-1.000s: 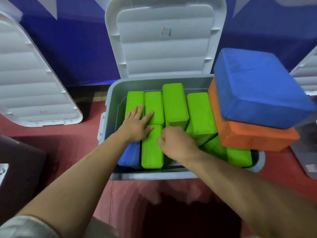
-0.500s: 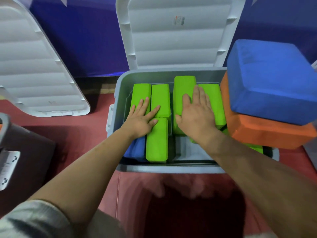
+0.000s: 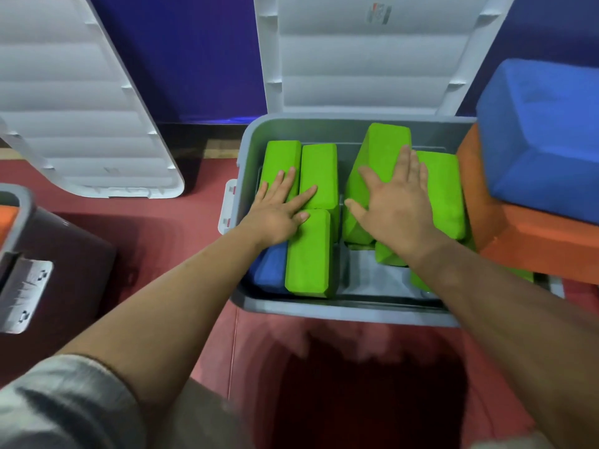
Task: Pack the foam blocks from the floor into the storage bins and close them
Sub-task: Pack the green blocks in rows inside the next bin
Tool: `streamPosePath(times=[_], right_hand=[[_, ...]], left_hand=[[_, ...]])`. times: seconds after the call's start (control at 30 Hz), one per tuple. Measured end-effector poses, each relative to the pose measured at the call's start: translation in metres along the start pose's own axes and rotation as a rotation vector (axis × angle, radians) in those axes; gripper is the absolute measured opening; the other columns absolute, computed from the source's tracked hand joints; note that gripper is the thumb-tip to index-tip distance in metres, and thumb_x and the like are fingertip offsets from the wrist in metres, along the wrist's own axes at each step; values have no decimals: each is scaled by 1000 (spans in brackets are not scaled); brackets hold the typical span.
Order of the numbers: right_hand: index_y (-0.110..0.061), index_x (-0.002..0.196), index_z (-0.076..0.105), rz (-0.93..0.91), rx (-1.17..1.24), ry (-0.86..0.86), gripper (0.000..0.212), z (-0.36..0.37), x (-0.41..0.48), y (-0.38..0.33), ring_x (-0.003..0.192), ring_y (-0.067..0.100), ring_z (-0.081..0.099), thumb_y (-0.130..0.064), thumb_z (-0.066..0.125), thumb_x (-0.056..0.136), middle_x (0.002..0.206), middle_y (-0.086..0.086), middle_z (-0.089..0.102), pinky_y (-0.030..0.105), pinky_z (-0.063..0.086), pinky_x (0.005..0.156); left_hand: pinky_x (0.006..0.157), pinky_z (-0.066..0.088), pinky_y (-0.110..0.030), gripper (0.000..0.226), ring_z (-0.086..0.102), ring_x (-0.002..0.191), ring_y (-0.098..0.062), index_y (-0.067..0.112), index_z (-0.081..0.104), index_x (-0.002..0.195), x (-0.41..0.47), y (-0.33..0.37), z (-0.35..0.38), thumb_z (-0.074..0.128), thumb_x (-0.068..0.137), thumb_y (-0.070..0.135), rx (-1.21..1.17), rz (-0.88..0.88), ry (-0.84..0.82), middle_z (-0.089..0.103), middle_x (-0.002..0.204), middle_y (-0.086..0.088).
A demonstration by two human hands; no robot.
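Bin (image 3: 340, 312): green blocks (image 3: 309, 254) inside. Left hand (image 3: 278, 207), right hand (image 3: 397, 205): grip wide, flat on blocks, holding nothing. Risk: tilted block (image 3: 381, 145) at bin's back may spring up; orange block (image 3: 534, 251) on its right rim may obstruct lid (image 3: 356, 59).

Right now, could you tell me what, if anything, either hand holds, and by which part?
Nothing; left hand and right hand lie flat atop green blocks.

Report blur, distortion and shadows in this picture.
Head view: wide-angle stretch splays the lids outward; left hand and right hand on the green blocks look sharp; the sleeve is blurred; a dark smeared shadow covers the red floor before the bin.
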State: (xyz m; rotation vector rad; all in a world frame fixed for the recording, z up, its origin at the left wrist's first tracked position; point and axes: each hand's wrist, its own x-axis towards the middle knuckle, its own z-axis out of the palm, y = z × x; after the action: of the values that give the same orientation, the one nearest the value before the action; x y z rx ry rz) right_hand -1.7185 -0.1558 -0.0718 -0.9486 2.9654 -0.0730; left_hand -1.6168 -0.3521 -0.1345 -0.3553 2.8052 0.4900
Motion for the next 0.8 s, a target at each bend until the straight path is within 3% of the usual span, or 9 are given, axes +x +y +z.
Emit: streamPosePath(times=[0.07, 0.17, 0.27, 0.37, 0.47, 0.57, 0.67, 0.8], right_hand=[[-32, 139, 46, 36, 1, -3, 62, -5, 2, -5, 139, 48, 23, -53, 62, 83, 152, 40, 14, 51, 19, 116], [-41, 141, 39, 47, -63, -42, 71, -14, 5, -9, 130, 44, 30, -58, 65, 77, 152, 35, 18, 49, 23, 110], [-42, 141, 41, 45, -59, -87, 70, -15, 5, -14, 134, 46, 25, -57, 66, 76, 154, 36, 12, 49, 19, 113], [-37, 139, 44, 55, -2, -155, 67, -15, 3, -20, 139, 50, 18, -43, 69, 78, 154, 37, 3, 49, 17, 116], [-36, 131, 52, 55, 22, -149, 62, -22, -3, -22, 129, 47, 28, -36, 72, 72, 152, 34, 13, 45, 25, 112], [-38, 121, 57, 78, 71, -136, 58, -34, -12, -21, 117, 42, 35, -41, 74, 65, 139, 25, 30, 43, 29, 105], [-39, 114, 58, 89, 112, -129, 54, -48, -23, -20, 113, 40, 37, -46, 73, 62, 128, 19, 34, 43, 33, 100], [-36, 105, 63, 76, 128, -173, 33, -47, -39, -28, 115, 38, 34, -53, 60, 77, 123, 17, 34, 42, 35, 97]], left_hand=[[119, -14, -43, 55, -22, 148, -21, 46, 10, 153, 1, -1, 1, 36, 103, 44, 1, 3, 3, -22, 162, -1], [120, -13, -44, 55, -22, 148, -21, 47, 10, 152, 1, -2, 1, 36, 103, 44, 4, 3, 3, -22, 162, -1], [120, -13, -44, 55, -22, 148, -20, 47, 11, 152, 0, -2, 1, 36, 103, 44, 2, 1, 8, -21, 162, 0], [120, -13, -44, 55, -22, 149, -20, 47, 11, 152, 0, -2, 0, 35, 103, 44, 2, 3, 6, -21, 162, 0], [119, -13, -43, 55, -22, 148, -20, 47, 10, 152, 1, -2, 0, 35, 103, 45, 2, -1, 2, -22, 162, 0], [120, -13, -44, 55, -23, 148, -20, 48, 9, 152, 1, -1, 0, 35, 103, 45, 11, -6, -10, -23, 162, 0], [120, -12, -44, 56, -22, 148, -19, 48, 9, 152, 1, -1, -1, 36, 103, 45, 15, -17, -13, -23, 162, 1], [120, -12, -43, 56, -22, 148, -19, 49, 9, 152, 1, 0, 0, 36, 103, 45, 17, -24, -19, -23, 162, 2]])
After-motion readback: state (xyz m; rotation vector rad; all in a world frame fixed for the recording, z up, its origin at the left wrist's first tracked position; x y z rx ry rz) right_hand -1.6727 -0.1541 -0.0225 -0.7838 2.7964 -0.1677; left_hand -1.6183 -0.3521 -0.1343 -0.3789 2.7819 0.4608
